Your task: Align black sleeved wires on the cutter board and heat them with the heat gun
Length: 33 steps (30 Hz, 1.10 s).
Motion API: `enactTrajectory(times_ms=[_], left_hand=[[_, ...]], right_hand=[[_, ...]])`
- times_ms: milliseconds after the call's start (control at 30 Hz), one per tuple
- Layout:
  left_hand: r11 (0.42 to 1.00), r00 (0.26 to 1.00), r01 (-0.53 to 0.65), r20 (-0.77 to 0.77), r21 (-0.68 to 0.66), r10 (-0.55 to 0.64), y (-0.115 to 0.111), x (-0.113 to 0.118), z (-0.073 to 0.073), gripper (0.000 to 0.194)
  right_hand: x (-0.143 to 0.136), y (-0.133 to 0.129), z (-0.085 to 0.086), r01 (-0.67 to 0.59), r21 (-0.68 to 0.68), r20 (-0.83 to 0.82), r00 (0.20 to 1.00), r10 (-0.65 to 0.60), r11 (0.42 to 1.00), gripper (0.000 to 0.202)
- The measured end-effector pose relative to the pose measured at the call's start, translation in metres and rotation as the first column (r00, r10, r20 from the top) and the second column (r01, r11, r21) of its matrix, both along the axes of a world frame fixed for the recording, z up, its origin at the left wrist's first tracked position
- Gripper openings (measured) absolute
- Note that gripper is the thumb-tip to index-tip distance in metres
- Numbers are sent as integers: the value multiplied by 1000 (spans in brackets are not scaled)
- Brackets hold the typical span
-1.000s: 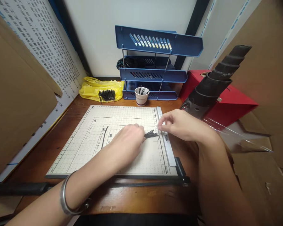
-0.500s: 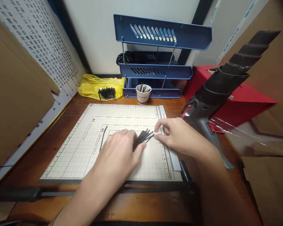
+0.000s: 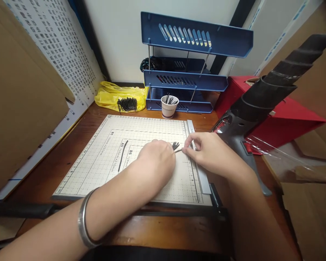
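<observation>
My left hand [image 3: 157, 165] is closed over a bundle of thin black strips [image 3: 175, 145], whose ends poke out past its fingers. Thumb and forefinger of my right hand [image 3: 206, 150] pinch the tip of one black strip [image 3: 178, 150] that sticks out from the bundle. Both hands are over the gridded board of a paper trimmer [image 3: 81, 166]. Left of the left hand, a single longer black strip [image 3: 122, 156] lies on the board. The left fingers and most of the bundle are hidden behind the back of the hand.
Behind the board stand a paper cup [image 3: 169, 108] of black strips and a yellow bag [image 3: 105, 98] with a black pile [image 3: 127, 104]. A blue tiered tray [image 3: 184, 83] is at the back. To the right are a grey-black blower [image 3: 250, 105] and a red box [image 3: 296, 112].
My left hand has rolled over and moved right, covering most of the bundle. My right hand now pinches a strip's end. The view has shifted slightly.
</observation>
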<state>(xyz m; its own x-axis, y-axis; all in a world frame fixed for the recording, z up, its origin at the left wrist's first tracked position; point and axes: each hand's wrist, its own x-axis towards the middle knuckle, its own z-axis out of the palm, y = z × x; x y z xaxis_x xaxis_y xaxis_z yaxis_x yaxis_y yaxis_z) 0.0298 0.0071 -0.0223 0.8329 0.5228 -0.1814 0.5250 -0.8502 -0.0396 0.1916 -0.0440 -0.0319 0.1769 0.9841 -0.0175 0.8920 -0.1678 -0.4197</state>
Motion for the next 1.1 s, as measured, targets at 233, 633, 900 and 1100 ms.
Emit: enactTrajectory(times_ms=[233,633,900,1100], left_hand=[[990,986,-119,111,-75,127,7,-6,-4,20],[902,857,-347,304,-255,416,20,-23,-7,31],[817,723,-316,434,-483,537,11,-50,-8,42],[794,636,-239,528,-560,564,0,-67,-17,27]], right_hand=[[6,-1,4,47,60,-31,999,-45,997,16],[-37,-7,18,-45,-171,-169,986,15,984,33],[-64,1,15,83,-146,144,988,-62,986,44],[-74,4,17,64,-184,277,961,-10,981,33]])
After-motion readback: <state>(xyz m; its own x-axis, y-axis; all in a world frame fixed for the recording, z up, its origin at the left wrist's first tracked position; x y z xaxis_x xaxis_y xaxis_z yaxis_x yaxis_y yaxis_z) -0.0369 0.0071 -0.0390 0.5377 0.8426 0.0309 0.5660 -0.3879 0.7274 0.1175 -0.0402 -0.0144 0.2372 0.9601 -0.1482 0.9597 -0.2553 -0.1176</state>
